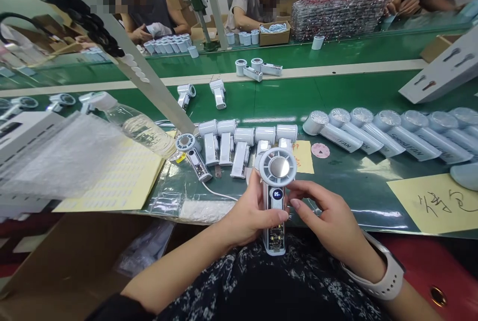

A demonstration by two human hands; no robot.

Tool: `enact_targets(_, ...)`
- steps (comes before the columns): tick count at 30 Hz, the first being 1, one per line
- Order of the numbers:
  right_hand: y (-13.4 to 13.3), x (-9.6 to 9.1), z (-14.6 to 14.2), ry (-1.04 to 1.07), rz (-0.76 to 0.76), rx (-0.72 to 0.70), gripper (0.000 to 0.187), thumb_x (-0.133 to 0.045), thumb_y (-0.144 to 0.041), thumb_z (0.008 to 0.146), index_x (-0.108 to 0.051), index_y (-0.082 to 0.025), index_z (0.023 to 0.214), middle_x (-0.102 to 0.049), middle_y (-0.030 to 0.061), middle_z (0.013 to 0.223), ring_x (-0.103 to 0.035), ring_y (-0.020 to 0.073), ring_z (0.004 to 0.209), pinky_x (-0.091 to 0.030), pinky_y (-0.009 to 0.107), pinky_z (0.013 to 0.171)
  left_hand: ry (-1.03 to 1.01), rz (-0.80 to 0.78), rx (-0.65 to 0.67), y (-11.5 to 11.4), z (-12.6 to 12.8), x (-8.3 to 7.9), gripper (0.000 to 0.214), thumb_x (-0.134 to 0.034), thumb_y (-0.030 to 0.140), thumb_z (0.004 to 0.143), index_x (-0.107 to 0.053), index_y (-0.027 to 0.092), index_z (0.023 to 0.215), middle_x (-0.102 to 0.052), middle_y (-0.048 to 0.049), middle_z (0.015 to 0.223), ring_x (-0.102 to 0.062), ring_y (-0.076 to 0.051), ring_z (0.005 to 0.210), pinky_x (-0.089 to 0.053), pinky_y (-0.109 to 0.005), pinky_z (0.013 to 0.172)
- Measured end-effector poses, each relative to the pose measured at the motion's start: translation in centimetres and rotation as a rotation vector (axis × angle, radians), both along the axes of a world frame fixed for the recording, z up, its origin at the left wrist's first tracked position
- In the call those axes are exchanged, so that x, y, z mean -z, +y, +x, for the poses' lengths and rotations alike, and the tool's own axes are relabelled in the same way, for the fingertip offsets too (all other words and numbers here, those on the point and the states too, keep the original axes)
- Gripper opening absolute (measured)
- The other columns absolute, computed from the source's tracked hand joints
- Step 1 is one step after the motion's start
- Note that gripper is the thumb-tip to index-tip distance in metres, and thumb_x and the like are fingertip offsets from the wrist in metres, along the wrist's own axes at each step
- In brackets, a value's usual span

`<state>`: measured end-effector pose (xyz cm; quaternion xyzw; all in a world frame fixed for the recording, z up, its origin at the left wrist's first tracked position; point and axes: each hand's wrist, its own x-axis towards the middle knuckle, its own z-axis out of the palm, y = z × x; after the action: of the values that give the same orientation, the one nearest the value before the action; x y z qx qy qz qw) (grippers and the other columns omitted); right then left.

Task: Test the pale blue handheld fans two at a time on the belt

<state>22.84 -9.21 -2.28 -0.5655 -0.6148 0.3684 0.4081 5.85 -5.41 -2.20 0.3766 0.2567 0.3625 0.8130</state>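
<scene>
A white handheld fan stands upright between my hands over my lap, its round head facing me and a lit screen on its handle. Its lower handle is open, with the circuit board bare. My left hand wraps the handle from the left, thumb across the front. The fingers of my right hand, a white watch on its wrist, pinch the handle's right side. A row of unfinished fans lies on the green belt just beyond.
Finished fans lie in a row at the right, above a yellow note. A water bottle, label sheets and bubble wrap sit at the left. A cardboard box is below. Other people work across the belt.
</scene>
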Motion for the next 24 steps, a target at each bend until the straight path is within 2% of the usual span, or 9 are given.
enact_targets(3, -0.1, -0.3, -0.1, 0.01, 0.025, 0.036, 0.02, -0.057, -0.026, 0.089, -0.07, -0.022, 0.104, -0.076, 0.0057, 0.091, -0.071, 0.0224, 0.084, -0.059, 0.037, 0.077, 0.006, 0.0, 0.007, 0.0, 0.1, 0.2, 0.08, -0.087, 0.025, 0.065, -0.037, 0.03, 0.128, -0.051, 0.0023, 0.09, -0.049, -0.012, 0.074, -0.04, -0.029, 0.069)
enact_targets(6, -0.3, -0.9, -0.3, 0.035, 0.052, 0.038, 0.017, -0.057, -0.024, 0.089, -0.071, -0.022, 0.1, -0.074, 0.0041, 0.085, -0.069, 0.02, 0.078, -0.059, 0.033, 0.072, 0.021, 0.025, -0.005, 0.0, 0.3, 0.3, 0.08, -0.087, 0.025, 0.066, -0.04, 0.03, 0.13, -0.054, 0.0007, 0.096, -0.053, -0.015, 0.082, -0.043, -0.032, 0.08)
enact_targets(9, -0.5, -1.4, -0.4, 0.075, 0.083, 0.03, 0.015, -0.058, -0.023, 0.089, -0.071, -0.023, 0.098, -0.072, 0.0021, 0.081, -0.068, 0.0176, 0.075, -0.058, 0.029, 0.069, 0.037, 0.045, -0.006, 0.1, 0.4, 0.4, 0.084, -0.086, 0.027, 0.067, -0.038, 0.03, 0.135, -0.057, -0.0042, 0.114, -0.057, -0.022, 0.105, -0.043, -0.036, 0.093)
enact_targets(12, -0.5, -1.5, -0.6, 0.112, 0.079, 0.043, 0.015, -0.059, -0.023, 0.089, -0.071, -0.023, 0.099, -0.071, 0.0008, 0.079, -0.067, 0.0162, 0.072, -0.057, 0.027, 0.068, 0.069, 0.09, -0.003, 0.2, 0.3, 0.6, 0.085, -0.085, 0.028, 0.067, -0.036, 0.029, 0.136, -0.051, -0.0086, 0.135, -0.047, -0.029, 0.13, -0.039, -0.039, 0.103)
enact_targets(14, -0.5, -1.5, -0.6, 0.139, 0.062, 0.054, 0.013, -0.06, -0.023, 0.089, -0.07, -0.024, 0.097, -0.071, 0.0009, 0.08, -0.067, 0.0161, 0.071, -0.056, 0.027, 0.067, 0.103, 0.144, -0.009, 0.3, 0.1, 0.9, 0.084, -0.085, 0.028, 0.068, -0.036, 0.029, 0.136, -0.045, -0.0095, 0.143, -0.039, -0.031, 0.138, -0.037, -0.04, 0.108)
enact_targets(19, -0.5, -1.2, -0.9, 0.211, -0.001, 0.082, 0.008, -0.061, -0.024, 0.087, -0.069, -0.022, 0.091, -0.07, 0.0022, 0.081, -0.067, 0.017, 0.072, -0.056, 0.029, 0.068, 0.249, 0.28, -0.049, 0.3, -0.2, 1.3, 0.077, -0.082, 0.029, 0.072, -0.035, 0.026, 0.133, -0.049, -0.0088, 0.138, -0.044, -0.029, 0.133, -0.036, -0.039, 0.111)
enact_targets(24, -0.5, -1.0, -1.3, 0.222, -0.061, 0.136, 0.007, -0.062, -0.025, 0.084, -0.068, -0.022, 0.087, -0.07, 0.002, 0.08, -0.066, 0.0171, 0.072, -0.054, 0.029, 0.067, 0.443, 0.364, -0.089, 0.0, 0.0, 0.5, 0.073, -0.077, 0.029, 0.076, -0.031, 0.023, 0.133, -0.051, -0.0094, 0.132, -0.049, -0.028, 0.127, -0.041, -0.039, 0.106)
